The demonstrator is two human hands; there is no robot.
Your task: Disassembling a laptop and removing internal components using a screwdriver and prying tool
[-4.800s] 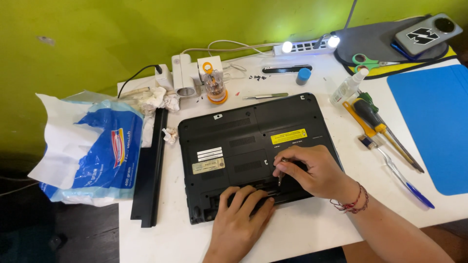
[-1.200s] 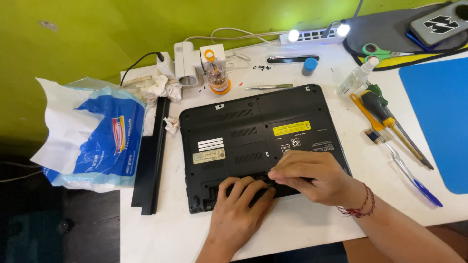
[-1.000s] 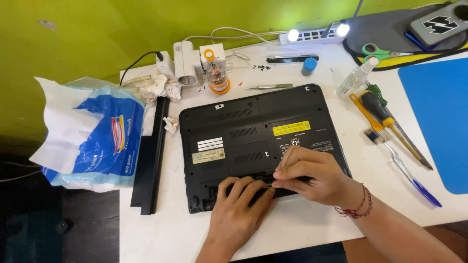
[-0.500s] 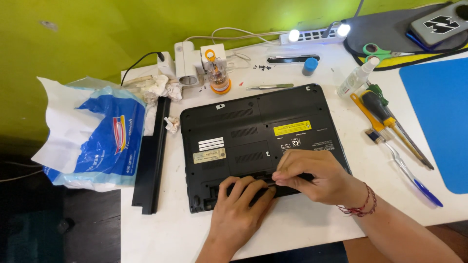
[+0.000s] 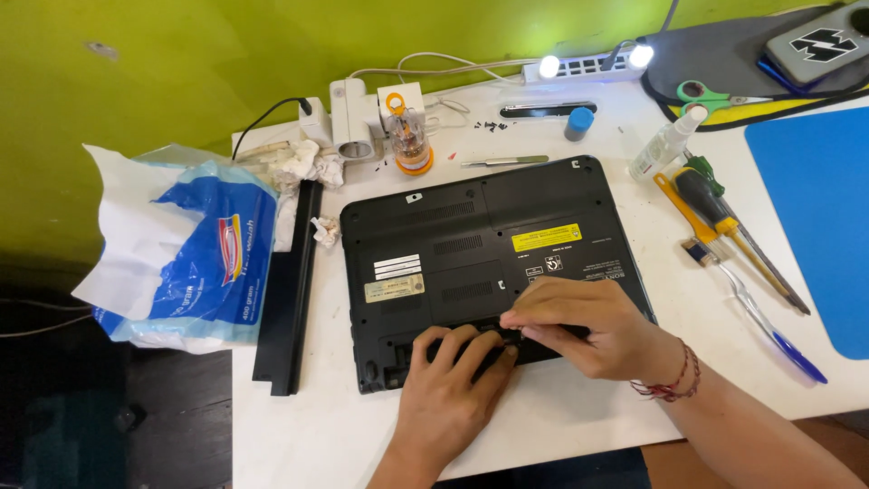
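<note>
Laptop (image 5: 480,263), black and turned bottom side up, lies in the middle of our white table (image 5: 579,426), its near edge toward us. Our left hand (image 5: 448,389) rests flat on that near edge, fingers spread over the long recess there, holding nothing. Our right hand (image 5: 584,326) sits just beside it, thumb and forefinger pinched narrow at the same recess; we cannot tell whether something small is between them. A red thread bracelet (image 5: 670,380) circles the right wrist.

Left of the laptop, a long black battery bar (image 5: 288,290) lies parallel to its side, and beyond it a blue and white plastic bag (image 5: 186,254) hangs over the table's edge. Behind the laptop we see metal tweezers (image 5: 502,161), a small orange-based bottle (image 5: 412,136), white plug adapters (image 5: 348,118) and a lit power strip (image 5: 588,65). To the right lie screwdrivers (image 5: 715,213), a blue pen (image 5: 769,317), a clear spray bottle (image 5: 665,145) and a blue mat (image 5: 815,208).
</note>
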